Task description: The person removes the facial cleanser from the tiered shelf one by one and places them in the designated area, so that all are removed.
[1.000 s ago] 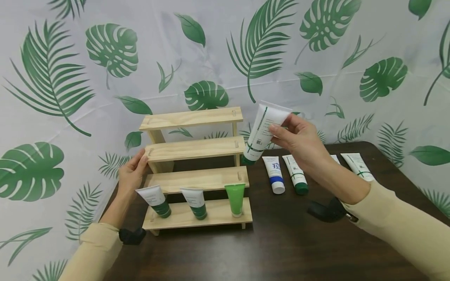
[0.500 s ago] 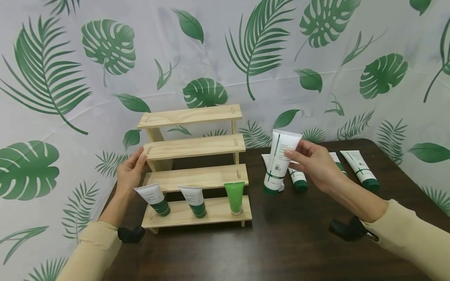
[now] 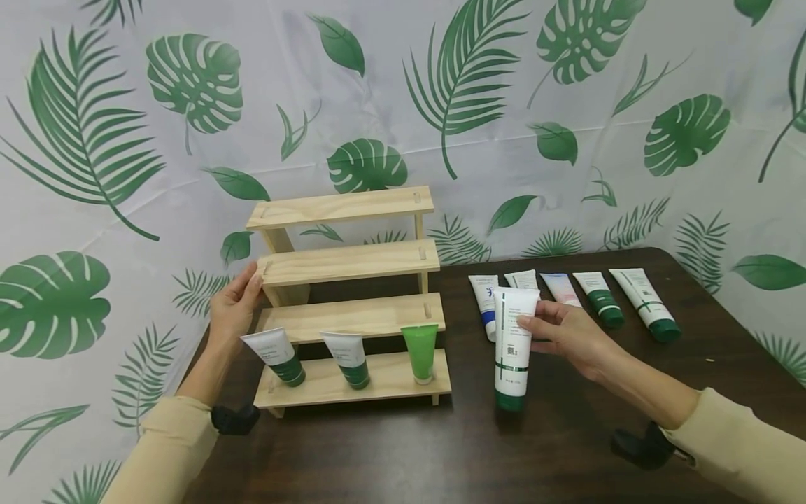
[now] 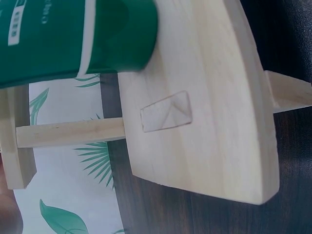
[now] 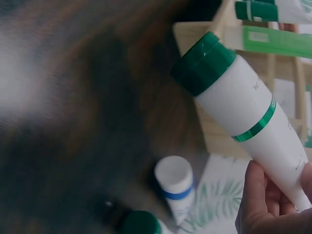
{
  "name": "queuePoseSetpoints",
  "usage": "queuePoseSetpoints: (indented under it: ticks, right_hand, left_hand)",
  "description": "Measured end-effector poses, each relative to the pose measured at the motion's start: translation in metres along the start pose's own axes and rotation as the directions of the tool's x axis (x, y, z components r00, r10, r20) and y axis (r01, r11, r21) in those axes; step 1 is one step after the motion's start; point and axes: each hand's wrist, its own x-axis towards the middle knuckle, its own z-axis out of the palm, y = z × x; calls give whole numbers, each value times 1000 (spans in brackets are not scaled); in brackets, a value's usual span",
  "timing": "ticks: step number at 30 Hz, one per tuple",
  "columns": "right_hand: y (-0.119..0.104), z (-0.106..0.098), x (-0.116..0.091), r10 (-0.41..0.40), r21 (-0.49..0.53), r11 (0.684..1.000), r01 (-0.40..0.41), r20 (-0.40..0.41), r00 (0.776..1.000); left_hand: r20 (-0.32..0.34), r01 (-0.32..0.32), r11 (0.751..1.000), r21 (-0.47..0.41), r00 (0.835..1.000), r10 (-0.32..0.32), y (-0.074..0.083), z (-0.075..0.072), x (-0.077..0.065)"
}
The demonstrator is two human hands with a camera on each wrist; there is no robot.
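Note:
My right hand [image 3: 569, 336] pinches a white squeeze tube [image 3: 513, 343] with a dark green cap near its flat end. The tube is upright, cap down, in front of the row of tubes; a little table seems to show under the cap. In the right wrist view, fingers and thumb hold the same tube [image 5: 243, 102]. At the left end of a four-step wooden display rack [image 3: 349, 262], my left hand [image 3: 233, 308] grips the second board from the top. On the lowest step stand two white-and-green tubes [image 3: 345, 357] and a bright green tube [image 3: 420, 353].
Behind the held tube, several tubes lie on the dark table [image 3: 441, 455]: a blue-banded one [image 3: 485, 301], a pinkish one [image 3: 560, 288], a green-and-white one [image 3: 598, 297] and a green-capped one [image 3: 645, 301]. A leaf-patterned cloth [image 3: 277, 84] hangs behind.
My right hand has carried the white tube from beside the rack's upper steps down and to the right, and the tube has turned more upright. My left hand stays on the rack.

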Motion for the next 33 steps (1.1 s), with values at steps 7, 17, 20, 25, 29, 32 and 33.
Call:
queuePoseSetpoints:
  ticks: [7, 17, 20, 25, 29, 32, 33]
  right_hand:
    - [22, 4, 0, 55, 38, 998, -57, 60, 997]
    - [43, 7, -3, 128, 9, 992, -129, 117, 985]
    - [47, 8, -3, 146, -3, 989, -147, 131, 981]
    - [56, 9, -4, 179, -45, 984, -174, 143, 973]
    - [62, 11, -5, 212, -66, 977, -204, 144, 967]
    - [64, 13, -6, 230, -68, 973, -223, 142, 963]
    - [65, 13, -6, 235, -67, 971, -228, 142, 962]
  left_hand:
    - [5, 8, 1000, 4, 1000, -8, 0, 0, 0]
    - [3, 10, 1000, -3, 1000, -10, 1, 0, 1]
    - [7, 18, 1000, -3, 1000, -18, 1, 0, 1]
    - [10, 23, 1000, 9, 1000, -23, 2, 0, 0]
    - [9, 27, 1000, 14, 1000, -27, 2, 1, 0]
    - [7, 35, 999, 8, 999, -35, 3, 1, 0]
    - [6, 36, 999, 8, 999, -36, 3, 0, 0]
